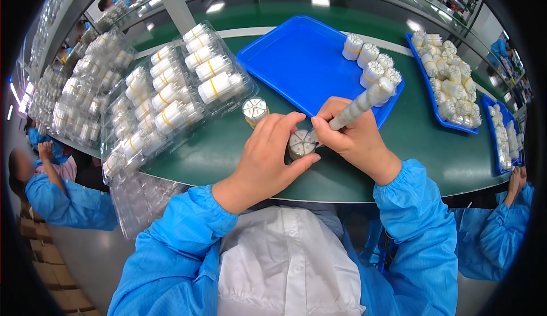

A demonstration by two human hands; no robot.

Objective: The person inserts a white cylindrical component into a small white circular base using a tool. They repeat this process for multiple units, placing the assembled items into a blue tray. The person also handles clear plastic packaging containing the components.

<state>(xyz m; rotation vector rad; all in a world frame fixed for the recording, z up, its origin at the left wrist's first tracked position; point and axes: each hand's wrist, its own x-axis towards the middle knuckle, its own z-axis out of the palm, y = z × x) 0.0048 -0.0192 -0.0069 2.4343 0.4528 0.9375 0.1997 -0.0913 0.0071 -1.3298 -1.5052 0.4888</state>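
On the green table, my left hand [259, 159] curls its thumb and fingers around a short round part [301, 144]. The part's pale top is divided into wedges by dark lines. My right hand [362, 142] grips a tool with a thick handle wrapped in pale tape [367, 102]; its tip meets the rim of that part, and its exact kind is hidden by my fingers. Just beyond my left hand stands a similar white cylinder [254, 109] with a yellow band. Several more white cylinders [373, 71] stand along the right side of a blue tray [296, 54].
Clear plastic trays [171, 96] with rows of yellow-banded white rolls lie at the left, with more stacks [85, 88] behind. Two further blue trays of cylinders [447, 82] stand at the right. A metal post [171, 0] rises at the far edge. Other people in blue sleeves [68, 202] sit on both sides.
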